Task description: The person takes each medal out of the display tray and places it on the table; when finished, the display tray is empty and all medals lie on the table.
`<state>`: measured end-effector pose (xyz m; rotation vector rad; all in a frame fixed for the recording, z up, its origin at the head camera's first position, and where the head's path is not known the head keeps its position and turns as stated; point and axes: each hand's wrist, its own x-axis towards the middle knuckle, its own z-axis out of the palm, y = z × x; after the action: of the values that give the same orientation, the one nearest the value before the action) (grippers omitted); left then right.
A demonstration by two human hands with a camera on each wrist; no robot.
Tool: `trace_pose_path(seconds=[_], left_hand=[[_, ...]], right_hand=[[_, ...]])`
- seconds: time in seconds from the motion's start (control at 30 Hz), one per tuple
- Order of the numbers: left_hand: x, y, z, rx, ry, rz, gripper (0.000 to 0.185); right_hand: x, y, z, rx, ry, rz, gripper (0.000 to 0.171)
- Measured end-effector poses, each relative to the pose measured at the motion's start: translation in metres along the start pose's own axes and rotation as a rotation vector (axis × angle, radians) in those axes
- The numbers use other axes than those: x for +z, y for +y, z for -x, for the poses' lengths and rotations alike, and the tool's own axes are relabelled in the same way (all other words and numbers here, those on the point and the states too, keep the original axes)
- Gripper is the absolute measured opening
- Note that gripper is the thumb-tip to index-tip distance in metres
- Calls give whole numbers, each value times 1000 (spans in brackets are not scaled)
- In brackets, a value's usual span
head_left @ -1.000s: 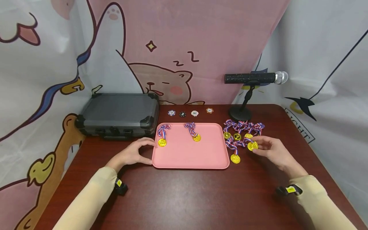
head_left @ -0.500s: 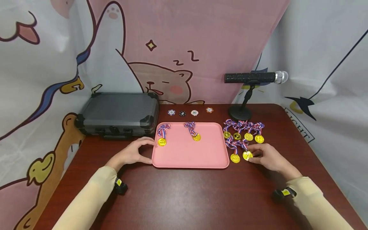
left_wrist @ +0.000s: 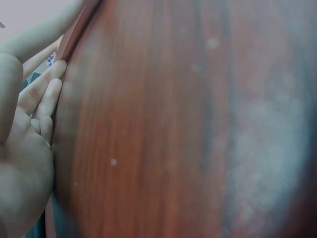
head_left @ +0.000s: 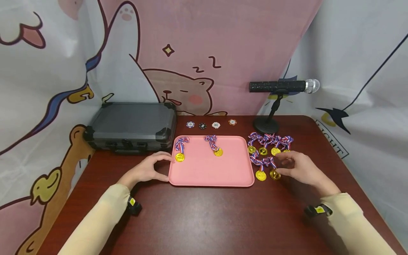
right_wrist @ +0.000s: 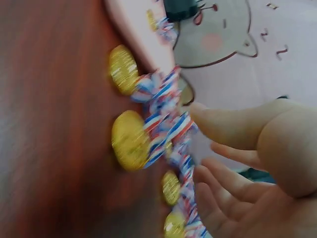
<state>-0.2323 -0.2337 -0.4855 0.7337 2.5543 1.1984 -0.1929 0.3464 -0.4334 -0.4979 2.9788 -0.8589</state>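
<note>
The left hand (head_left: pixel 147 170) is laid against the left edge of the pink tray (head_left: pixel 223 170), thumb and fingers curved round its near-left corner, resting on the dark red table (head_left: pixel 197 219); in the left wrist view the fingers (left_wrist: pixel 42 94) are seen lying straight along the tray's rim, so the tray is steadied rather than clenched; the right hand (head_left: pixel 298 166) is held just above the table to the right of the tray, its fingers relaxed and spread, with nothing gripped; the right wrist view shows the fingertips (right_wrist: pixel 208 119) close to the striped ribbons but whether they touch cannot be told because of blur; nearest to this hand a gold medal (head_left: pixel 275 174) lies flat on the table, just beside a second medal (head_left: pixel 260 175) at the tray's near-right corner, their red, white and blue ribbons tangled together; further back a row of medals (head_left: pixel 269 143) is bunched between the tray and the microphone stand (head_left: pixel 267 124); on the tray itself two medals are placed, one at the far-left corner (head_left: pixel 180 157) and one toward the middle of the far edge (head_left: pixel 218 152); four poker chips (head_left: pixel 210 125) are lined up behind the tray; a closed grey case (head_left: pixel 132 125) stands to the tray's left.
</note>
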Motion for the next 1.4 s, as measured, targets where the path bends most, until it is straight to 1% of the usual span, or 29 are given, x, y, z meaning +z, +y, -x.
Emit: trace_pose_path(seconds=[0.1, 0.13, 0.2, 0.27, 0.33, 0.47, 0.53, 0.63, 0.7, 0.77, 0.9, 1.03, 1.13, 1.23, 1.4], left_hand=[[-1, -2, 0, 4, 3, -5, 70], [-1, -2, 0, 5, 4, -9, 71], [-1, -4, -1, 3, 8, -13, 71], [0, -4, -1, 0, 9, -16, 71], [0, -5, -1, -3, 8, -15, 70], [1, -4, 0, -2, 0, -5, 70], [1, -4, 1, -12, -3, 0, 70], [1, -4, 1, -15, 1, 2, 70], [1, -4, 0, -12, 3, -1, 70], [1, -3, 0, -11, 4, -2, 70], [0, -2, 1, -5, 3, -2, 70], [1, 0, 2, -6, 4, 2, 70], [2, 0, 1, -26, 3, 7, 70], [2, -1, 0, -44, 2, 14, 69], [2, -3, 0, -39, 3, 23, 70]], right_hand=[[-3, -15, -10, -34, 101, -7, 50], [-2, -20, -15, -50, 119, -19, 49], [2, -33, -26, -79, 129, -60, 46], [9, -46, -38, -104, 107, -114, 46], [19, -58, -51, -116, 65, -153, 45], [43, -80, -78, -135, -15, -198, 42], [57, -88, -91, -159, -39, -208, 41], [78, -96, -109, -235, -58, -215, 39], [91, -100, -118, -275, -61, -206, 41], [101, -103, -125, -291, -64, -196, 44], [116, -107, -136, -283, -65, -160, 46], [123, -108, -140, -295, -56, -98, 39], [123, -108, -141, -297, -53, -72, 37], [121, -107, -141, -288, -59, -80, 37], [117, -103, -138, -293, -97, -91, 31]])
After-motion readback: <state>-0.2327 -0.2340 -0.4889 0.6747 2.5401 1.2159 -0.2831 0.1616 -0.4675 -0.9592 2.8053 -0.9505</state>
